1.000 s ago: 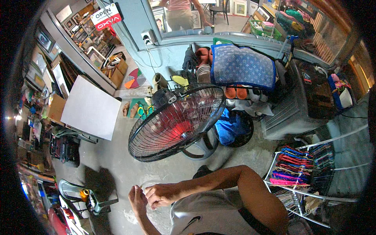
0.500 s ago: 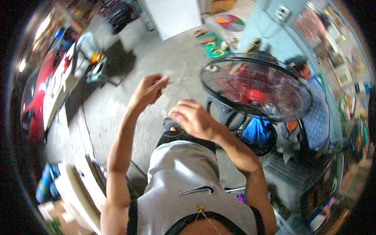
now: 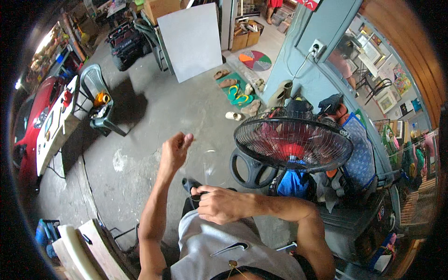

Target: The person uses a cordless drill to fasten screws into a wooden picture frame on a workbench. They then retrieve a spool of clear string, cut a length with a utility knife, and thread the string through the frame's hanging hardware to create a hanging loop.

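Hands before a grey shirt point(image 3: 200, 235), lower centre of the frame. The right hand point(image 3: 221, 205) lies across the shirt front, fingers loosely curled; its palm is hidden, so whether it holds anything cannot be told. The left hand point(image 3: 175, 151), higher and apart from it over the concrete floor point(image 3: 144, 161), has its fingers bent inward, narrow; a fine object within them could not be excluded. Nothing finished or part-finished is discernible between the hands, so how far the handwork has advanced cannot be judged. A dark shoe point(image 3: 188, 184) shows just beyond the right hand. Right of centre stands a black-caged fan point(image 3: 294, 144), touched by neither hand. Farther off: a plastic chair point(image 3: 94, 78), upper left; a white board point(image 3: 191, 42), upper centre.
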Available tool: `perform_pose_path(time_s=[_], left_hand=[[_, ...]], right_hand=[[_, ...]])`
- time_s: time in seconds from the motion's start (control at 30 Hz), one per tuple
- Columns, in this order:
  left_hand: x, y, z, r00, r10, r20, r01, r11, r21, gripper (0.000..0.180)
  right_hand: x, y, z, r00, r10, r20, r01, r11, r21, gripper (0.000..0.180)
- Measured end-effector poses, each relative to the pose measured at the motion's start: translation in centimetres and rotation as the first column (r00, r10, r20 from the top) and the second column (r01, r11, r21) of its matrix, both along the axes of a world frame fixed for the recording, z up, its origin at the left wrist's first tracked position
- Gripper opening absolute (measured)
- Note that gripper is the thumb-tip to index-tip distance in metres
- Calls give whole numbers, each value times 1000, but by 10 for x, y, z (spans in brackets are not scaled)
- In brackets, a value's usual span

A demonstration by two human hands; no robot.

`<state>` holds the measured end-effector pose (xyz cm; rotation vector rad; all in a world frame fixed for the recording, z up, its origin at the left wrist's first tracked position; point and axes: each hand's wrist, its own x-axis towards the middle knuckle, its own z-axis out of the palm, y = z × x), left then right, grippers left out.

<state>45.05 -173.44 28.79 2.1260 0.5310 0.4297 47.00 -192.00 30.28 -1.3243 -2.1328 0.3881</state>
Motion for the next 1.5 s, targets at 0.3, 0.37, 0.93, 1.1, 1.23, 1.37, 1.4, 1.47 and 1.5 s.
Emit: perform_pose_path(time_s=[0.3, 0.37, 0.93, 1.1, 1.23, 1.37, 1.4, 1.47, 1.5], left_hand=[[0, 9, -9, 994, 44, 104, -42, 999, -25, 40], [-6, 14, -9, 991, 104, 82, -104, 995, -7, 39], [-44, 135, -6, 923, 307, 232, -348, 924, 162, 31], [-54, 184, -1, 909, 229, 349, -345, 882, 321, 23], [-75, 261, 7, 885, 304, 354, -409, 870, 276, 25], [-111, 345, 15, 761, 511, 399, -598, 791, 127, 35], [-122, 367, 18, 739, 529, 417, -615, 783, 96, 36], [-145, 406, 21, 696, 567, 440, -659, 748, 78, 37], [-156, 427, 22, 670, 593, 447, -686, 724, 69, 38]], right_hand=[[-27, 9, -27, 963, 266, -43, -269, 952, -145, 25], [-29, 11, -33, 987, 150, -55, -158, 875, -457, 29], [-8, 111, -31, 995, -45, 90, 83, 873, -481, 71], [-4, 226, -22, 113, -527, -843, -509, 697, -504, 62], [-24, 289, -15, 187, -617, -765, 108, 787, -608, 31], [-50, 315, -25, 940, 153, -304, -182, 981, -66, 11], [-53, 319, -29, 964, 253, -84, -266, 925, -270, 12], [-54, 329, -39, 862, 436, 257, -267, 823, -502, 14], [-52, 336, -43, 767, 504, 397, -241, 800, -549, 15]])
